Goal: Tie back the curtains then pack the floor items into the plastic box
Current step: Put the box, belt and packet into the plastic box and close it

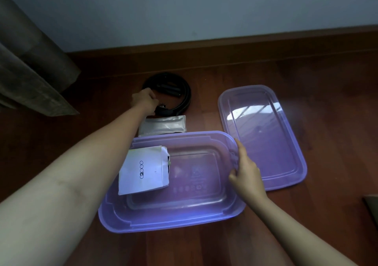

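Plastic box (163, 222), white packet (143, 169) inside; right hand (245, 171) flat on rim; left hand (145, 102) grips belt (185, 94) beyond pouch (163, 125); lid (266, 138) beside.

A plain pale grey-blue wall (204, 7) ran across the far side, a dark wooden skirting board (266, 38) along its foot, and a faintly glossy reddish-brown wooden floor (331, 77) spread from it to the near edge, all in dim, cool light.
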The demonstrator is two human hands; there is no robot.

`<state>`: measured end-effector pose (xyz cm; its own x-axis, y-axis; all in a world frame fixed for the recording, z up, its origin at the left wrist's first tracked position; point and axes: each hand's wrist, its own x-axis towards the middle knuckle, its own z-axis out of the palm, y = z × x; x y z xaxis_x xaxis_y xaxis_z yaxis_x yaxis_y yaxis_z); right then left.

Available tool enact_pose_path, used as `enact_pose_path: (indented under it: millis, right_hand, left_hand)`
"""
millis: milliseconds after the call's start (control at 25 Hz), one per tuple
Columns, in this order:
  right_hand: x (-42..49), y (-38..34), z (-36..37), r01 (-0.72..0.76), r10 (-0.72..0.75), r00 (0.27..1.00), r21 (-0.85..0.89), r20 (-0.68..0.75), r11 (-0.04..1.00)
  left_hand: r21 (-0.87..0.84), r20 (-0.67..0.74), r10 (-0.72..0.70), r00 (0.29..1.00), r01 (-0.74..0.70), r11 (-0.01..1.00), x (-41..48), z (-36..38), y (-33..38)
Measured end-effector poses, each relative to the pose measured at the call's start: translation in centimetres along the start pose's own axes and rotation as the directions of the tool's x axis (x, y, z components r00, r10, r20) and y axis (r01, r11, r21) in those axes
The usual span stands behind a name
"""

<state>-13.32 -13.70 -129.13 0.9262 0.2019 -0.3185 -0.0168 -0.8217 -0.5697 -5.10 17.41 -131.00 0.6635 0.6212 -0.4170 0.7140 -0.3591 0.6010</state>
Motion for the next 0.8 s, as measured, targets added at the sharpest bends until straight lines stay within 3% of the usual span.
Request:
enact_pose_path:
  millis: [120,240,320,400,480,560,600,680,800]
  right_hand:
    - [0.1,0.2,0.2,0.013,-0.013,1.000,-0.001,-0.003,1.000]
    - [0.3,0.8,0.6,0.015,-0.015,1.000,0.086,-0.002,0.996]
    - [0.4,1.1,0.7,0.031,-0.028,0.999,0.154,-0.024,0.988]
    - [0.3,1.2,0.7,0.034,-0.022,0.999,0.258,-0.049,0.965]
    - [0.1,1.3,0.7,0.033,-0.009,0.998,0.427,-0.057,0.904]
    - [0.2,1.5,0.8,0.029,0.006,0.998,0.494,-0.069,0.869]
    - [0.3,1.6,0.7,0.019,0.013,0.998,0.496,-0.062,0.868]
    - [0.3,1.4,0.6,-0.009,0.033,0.999,0.496,-0.039,0.868]
    - [0.1,1.2,0.4,0.000,0.032,0.998,0.476,-0.058,0.880]
  left_hand:
    - [-0.044,-0.143,0.085,0.986,-0.092,0.995,-0.8,-1.1,0.2]
    - [-0.024,-0.192,0.357,0.914,-0.368,0.929,-2.8,-3.4,1.3]
    - [0.004,-0.109,0.508,0.855,-0.510,0.860,-5.1,-5.0,2.2]
    - [-0.034,0.085,0.614,0.785,-0.614,0.789,-8.7,-5.8,2.7]
    - [0.019,0.277,0.708,0.649,-0.741,0.672,-12.3,-6.2,2.6]
    - [0.206,0.456,0.692,0.559,-0.823,0.529,-15.2,-6.2,2.4]
    - [0.331,0.521,0.648,0.556,-0.831,0.447,-16.4,-5.8,2.4]
    - [0.540,0.586,0.529,0.614,-0.782,0.310,-18.5,-4.2,2.8]
    - [0.619,0.634,0.405,0.659,-0.746,0.245,-19.8,-0.6,3.0]
